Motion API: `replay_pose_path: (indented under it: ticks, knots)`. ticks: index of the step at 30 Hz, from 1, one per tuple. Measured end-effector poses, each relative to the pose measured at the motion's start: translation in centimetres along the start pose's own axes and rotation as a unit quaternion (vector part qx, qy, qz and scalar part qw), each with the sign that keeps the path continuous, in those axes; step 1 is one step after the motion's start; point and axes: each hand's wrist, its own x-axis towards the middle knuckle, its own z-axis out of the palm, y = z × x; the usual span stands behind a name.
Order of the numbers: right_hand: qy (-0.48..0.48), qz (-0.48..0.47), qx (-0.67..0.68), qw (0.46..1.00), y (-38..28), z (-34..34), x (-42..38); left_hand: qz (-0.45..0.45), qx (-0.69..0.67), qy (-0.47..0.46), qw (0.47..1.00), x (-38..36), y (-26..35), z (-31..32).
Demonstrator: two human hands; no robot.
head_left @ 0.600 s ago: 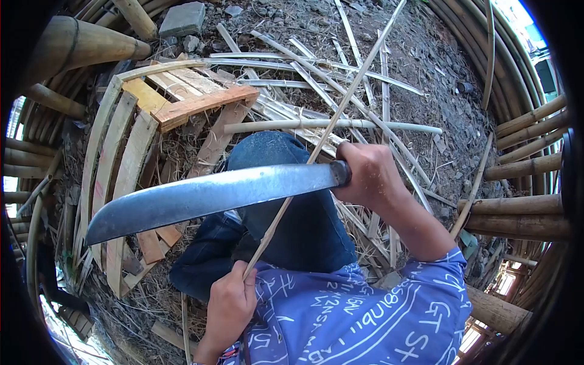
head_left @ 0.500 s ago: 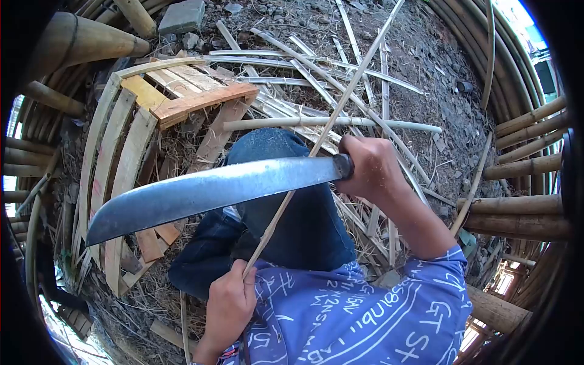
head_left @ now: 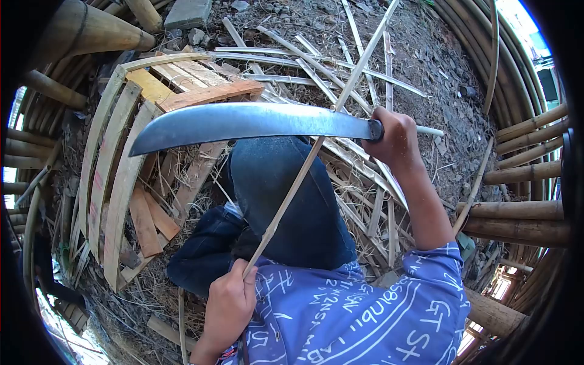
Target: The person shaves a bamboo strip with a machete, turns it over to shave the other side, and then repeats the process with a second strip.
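Note:
My right hand [head_left: 394, 135] is wrapped round the dark handle of a machete [head_left: 243, 121]. Its broad, curved blade points left across my raised knee and crosses over a long bamboo strip [head_left: 291, 201]. Low in the view, my left hand [head_left: 231, 302] is closed on the near end of that strip, close to my shirt. From there the strip slants up and right over my jeans [head_left: 274, 201], past the blade, to the top of the view. A small knot or frayed spot shows on it a little above my left hand.
A wooden crate [head_left: 112, 182] of slats stands at left. Split bamboo strips [head_left: 383, 76] lie criss-crossed on the dirt ahead, among shavings. Thick bamboo poles [head_left: 523, 210] are stacked at right, with more poles [head_left: 91, 33] at upper left. A grey block [head_left: 188, 13] sits behind the crate.
My right hand and the machete have moved up and right, farther along the bamboo strip. My left hand has stayed nearly in place with its grip on the strip.

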Motion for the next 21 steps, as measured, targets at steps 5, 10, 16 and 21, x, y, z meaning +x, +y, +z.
replay_pose_path:
  ticks: [5,10,16,21]
  knots:
    - [0.008,0.205,-0.072,0.976,8.7,-0.1,2.7,-0.048,0.003,-0.007,0.999,-2.1,-0.8,-0.8]
    - [0.064,0.225,-0.015,0.972,11.4,-0.3,1.1,-0.074,-0.005,0.000,0.997,-1.9,-0.8,-1.3]
    - [0.004,0.212,0.191,0.958,1.1,-2.1,-2.7,-0.073,-0.045,0.017,0.996,-0.1,0.6,-1.1]
    - [-0.057,0.073,0.233,0.968,-4.0,-2.4,-3.2,-0.067,0.004,-0.029,0.997,2.1,1.2,-1.6]
